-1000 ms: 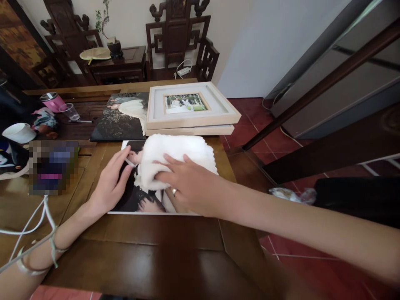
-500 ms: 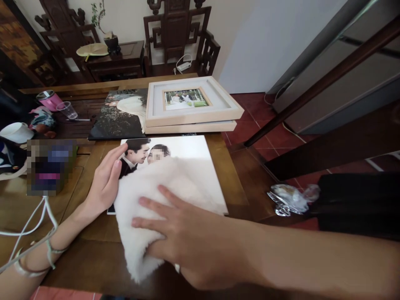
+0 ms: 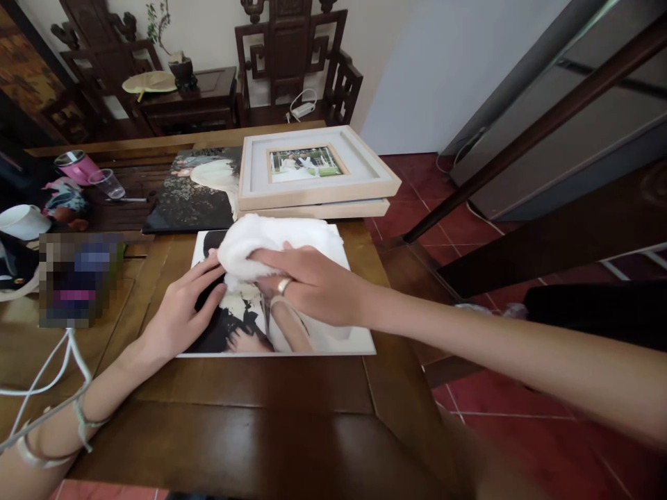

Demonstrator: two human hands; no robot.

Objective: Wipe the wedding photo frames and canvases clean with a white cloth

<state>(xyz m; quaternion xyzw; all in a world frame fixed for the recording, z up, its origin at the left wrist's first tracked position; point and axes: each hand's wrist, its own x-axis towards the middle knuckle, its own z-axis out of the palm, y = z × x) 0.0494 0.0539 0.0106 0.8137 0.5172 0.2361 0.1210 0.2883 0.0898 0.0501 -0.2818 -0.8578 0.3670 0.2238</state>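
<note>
The right hand [image 3: 307, 285] has moved its fluffy white cloth [image 3: 271, 239] back up the glossy photo print [image 3: 313, 340], fingers grasping it; the left hand [image 3: 180, 316], fingers released flat, should keep steadying the print.

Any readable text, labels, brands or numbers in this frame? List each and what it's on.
None readable.
Large unframed photo print under the white fluffy cloth: picture only, no lettering.
Pale wooden framed photo: no caption visible.
Dark photo print beside it: no lettering.
Pink tumbler and white cup: too small to tell.
Pixelated patch: blurred out.
</note>
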